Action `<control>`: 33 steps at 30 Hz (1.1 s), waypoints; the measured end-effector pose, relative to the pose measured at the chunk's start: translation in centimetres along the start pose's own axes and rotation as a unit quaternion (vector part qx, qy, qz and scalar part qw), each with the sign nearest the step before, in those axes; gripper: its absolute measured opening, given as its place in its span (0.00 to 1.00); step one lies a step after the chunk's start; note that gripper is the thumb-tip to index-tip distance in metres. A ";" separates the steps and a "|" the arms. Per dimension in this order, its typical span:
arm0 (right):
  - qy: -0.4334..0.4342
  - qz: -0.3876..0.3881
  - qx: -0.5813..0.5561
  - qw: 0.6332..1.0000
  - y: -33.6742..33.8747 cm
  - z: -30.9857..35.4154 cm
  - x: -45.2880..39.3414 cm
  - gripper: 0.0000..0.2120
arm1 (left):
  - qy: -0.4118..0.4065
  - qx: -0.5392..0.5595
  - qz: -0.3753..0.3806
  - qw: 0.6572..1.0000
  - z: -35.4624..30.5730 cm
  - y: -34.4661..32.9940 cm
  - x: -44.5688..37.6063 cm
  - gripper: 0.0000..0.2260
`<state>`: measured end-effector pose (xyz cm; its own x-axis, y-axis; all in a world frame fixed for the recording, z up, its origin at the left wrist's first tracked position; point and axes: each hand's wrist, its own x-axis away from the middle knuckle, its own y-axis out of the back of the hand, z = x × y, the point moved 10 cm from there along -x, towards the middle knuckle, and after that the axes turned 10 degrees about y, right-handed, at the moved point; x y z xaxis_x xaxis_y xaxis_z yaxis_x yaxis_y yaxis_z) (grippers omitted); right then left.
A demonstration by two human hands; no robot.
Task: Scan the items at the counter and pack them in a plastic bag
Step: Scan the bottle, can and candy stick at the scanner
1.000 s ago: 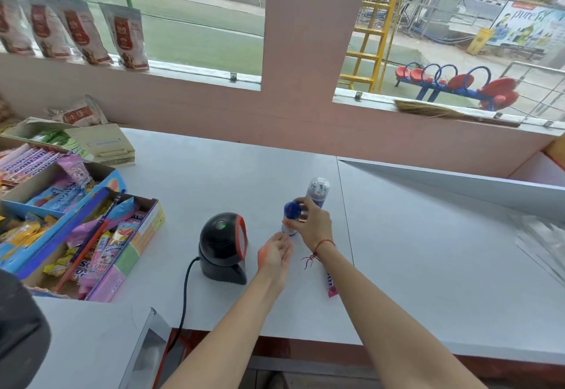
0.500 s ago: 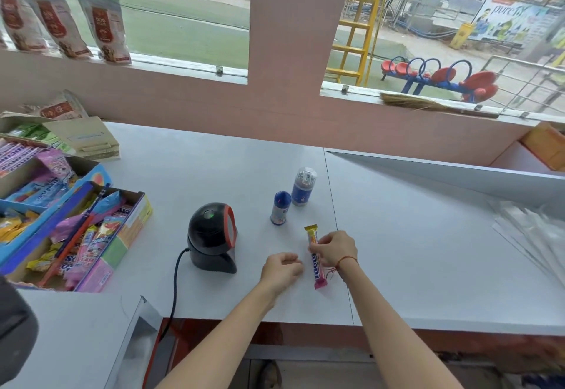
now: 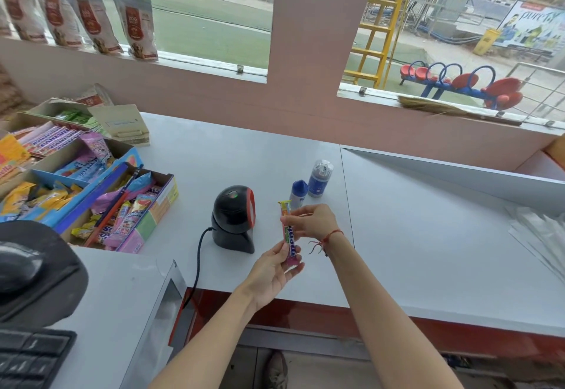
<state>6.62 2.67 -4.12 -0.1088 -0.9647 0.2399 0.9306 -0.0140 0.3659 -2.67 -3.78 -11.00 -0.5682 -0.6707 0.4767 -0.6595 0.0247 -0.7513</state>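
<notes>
A colourful candy roll [image 3: 289, 237] is held upright above the white counter [image 3: 428, 236], just right of the black barcode scanner [image 3: 233, 219]. My right hand [image 3: 312, 221] pinches its upper half and my left hand [image 3: 273, 272] grips its lower end. Behind the roll stand a small white bottle with a blue cap [image 3: 298, 193] and a taller blue-labelled canister with a clear cap [image 3: 319, 178], side by side. Clear plastic bags [image 3: 541, 236] lie flat at the counter's right edge.
Open cardboard boxes of sweets [image 3: 91, 193] fill the left of the counter. The scanner's cable [image 3: 198, 263] drops over the front edge. A mouse on a black pad [image 3: 27, 266] and a keyboard [image 3: 30, 358] sit lower left. A raised grey partition [image 3: 458, 171] runs behind the right side.
My right hand left the two bottles standing, took the candy roll from the counter, and both hands have lifted it upright beside the scanner.
</notes>
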 end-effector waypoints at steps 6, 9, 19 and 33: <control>-0.026 -0.081 -0.051 0.995 2.1 -2.2 -0.2 0.16 | -0.056 -0.106 -0.113 0.986 -1.3 1.3 -0.8 0.08; -0.090 -0.091 -0.068 0.989 3.8 -4.9 -0.5 0.15 | -0.073 -0.193 -0.252 0.946 -1.9 2.3 -1.6 0.09; 0.076 -0.102 0.101 0.987 9.4 0.2 -8.9 0.37 | -0.121 -0.439 -0.398 0.797 -5.3 0.0 -4.3 0.09; 0.088 -0.289 0.062 0.951 14.6 0.6 -4.0 0.24 | -0.115 -0.322 -0.250 0.906 -3.4 -4.9 -5.5 0.22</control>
<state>20.40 6.49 0.77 -0.5198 -0.8344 -0.1831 0.6838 -0.5349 0.4963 2.00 2.33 -8.36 -0.0500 -0.8523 0.5206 -0.9986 0.0526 -0.0097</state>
